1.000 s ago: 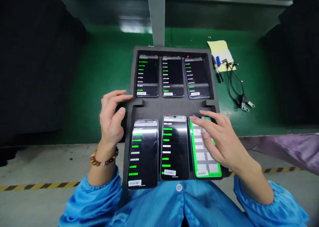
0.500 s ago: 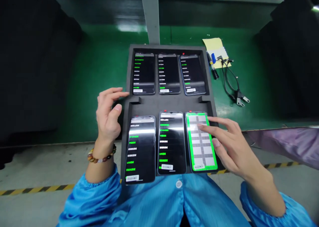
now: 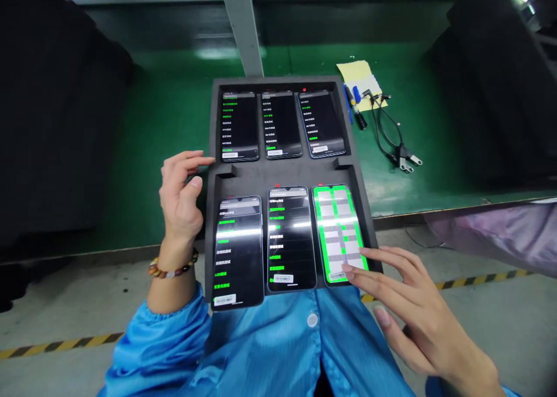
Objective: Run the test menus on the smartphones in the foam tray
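A black foam tray (image 3: 282,173) holds several phones in two rows. On the front right phone (image 3: 342,234), the screen shows a grid of pale blocks with a green border and green marks down the middle. A fingertip of my right hand (image 3: 418,304) rests on the lower part of that screen, its fingers spread and holding nothing. My left hand (image 3: 180,197) is at the tray's left edge, fingers apart, with a fingertip by the rim. Lists of white and green text show on the front middle phone (image 3: 291,240) and the front left phone (image 3: 238,252).
On the green table (image 3: 174,107), a yellow paper (image 3: 354,71), a black marker (image 3: 360,119) and a black cable with metal-ended plugs (image 3: 402,153) lie right of the tray. Dark covers stand on both sides. Purple cloth (image 3: 491,234) hangs at the right.
My right hand has slid down the front right phone's screen, where green marks now run down the middle. The view has shifted slightly, and my left hand keeps its place at the tray.
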